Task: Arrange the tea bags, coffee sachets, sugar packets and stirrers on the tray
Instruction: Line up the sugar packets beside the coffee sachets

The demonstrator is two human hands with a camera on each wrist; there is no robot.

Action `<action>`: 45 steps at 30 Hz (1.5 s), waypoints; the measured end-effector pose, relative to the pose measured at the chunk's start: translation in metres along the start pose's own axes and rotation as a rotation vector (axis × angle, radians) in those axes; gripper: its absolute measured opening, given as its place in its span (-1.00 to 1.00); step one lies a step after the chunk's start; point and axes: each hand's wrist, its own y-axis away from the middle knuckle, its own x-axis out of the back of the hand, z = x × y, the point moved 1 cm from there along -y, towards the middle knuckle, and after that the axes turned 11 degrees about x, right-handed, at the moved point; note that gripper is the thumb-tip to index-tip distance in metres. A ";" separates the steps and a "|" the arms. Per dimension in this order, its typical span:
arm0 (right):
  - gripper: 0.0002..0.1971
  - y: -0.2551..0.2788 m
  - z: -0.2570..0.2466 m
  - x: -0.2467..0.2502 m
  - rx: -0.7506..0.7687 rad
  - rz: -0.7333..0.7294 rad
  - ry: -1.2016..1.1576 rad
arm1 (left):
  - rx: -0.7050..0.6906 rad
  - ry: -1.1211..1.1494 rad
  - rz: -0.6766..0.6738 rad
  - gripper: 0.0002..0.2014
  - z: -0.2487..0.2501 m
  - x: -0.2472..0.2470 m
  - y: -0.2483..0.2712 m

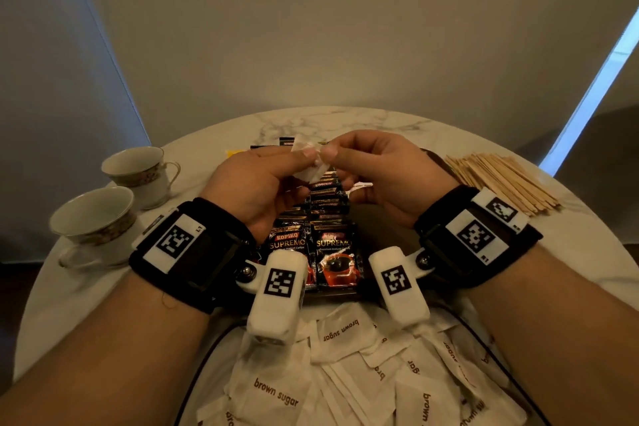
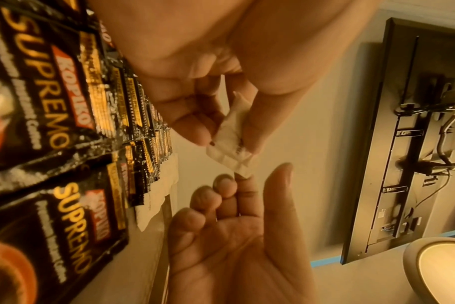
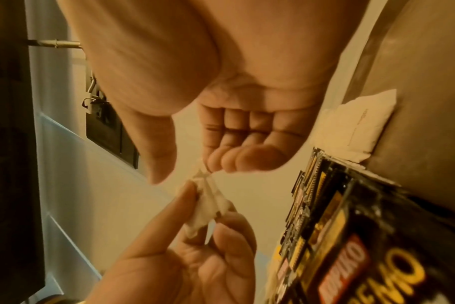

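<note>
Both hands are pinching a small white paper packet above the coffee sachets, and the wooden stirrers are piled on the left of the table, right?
Not quite: the pile of wooden stirrers lies on the right of the table, as the head view shows. The rest holds.

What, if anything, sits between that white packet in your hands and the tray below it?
Nothing visible blocks the drop. Both the left hand and right hand pinch the white packet in the air directly above the rows of coffee sachets, which already cover the tray there.
</note>
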 end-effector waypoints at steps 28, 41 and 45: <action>-0.83 0.003 0.003 0.001 -0.070 0.109 0.039 | -0.250 -0.059 -0.031 -0.68 0.005 0.004 0.003; -0.80 0.001 0.003 0.004 -0.063 0.136 -0.213 | -0.221 -0.051 -0.107 -0.73 0.005 0.005 0.002; -0.86 -0.001 0.005 0.006 -0.061 0.173 -0.182 | -0.208 -0.062 -0.065 -0.66 0.004 0.007 -0.003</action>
